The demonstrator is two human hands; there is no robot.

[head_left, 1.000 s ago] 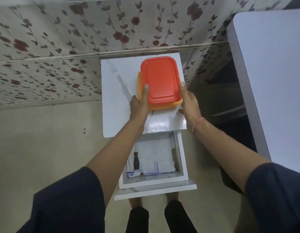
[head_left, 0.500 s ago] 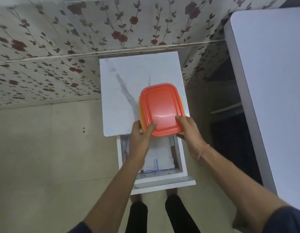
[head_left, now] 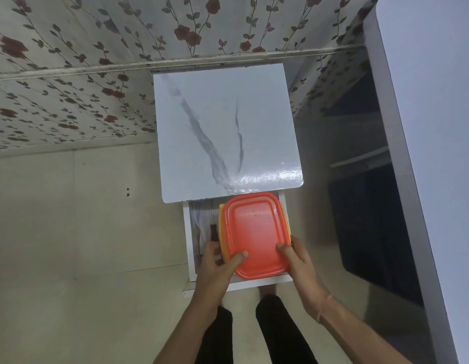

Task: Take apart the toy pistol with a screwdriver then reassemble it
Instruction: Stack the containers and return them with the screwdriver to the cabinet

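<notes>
An orange box with a red lid hangs over the open drawer of a small white cabinet. My left hand grips its near left corner, thumb on the lid. My right hand holds the near right corner, thumb on top. In the drawer, a screwdriver with a dark handle lies left of the box on a white cloth. No toy pistol shows; the box's contents are hidden.
The cabinet's marble-look top stands against a wall with flowered paper. A large white table runs along the right, with a dark gap beneath it. My legs stand on the beige floor just before the drawer.
Both hands lifted the red-lidded box off the cabinet top and drew it toward me, so it now sits over the open drawer. The screwdriver stayed in the drawer.
</notes>
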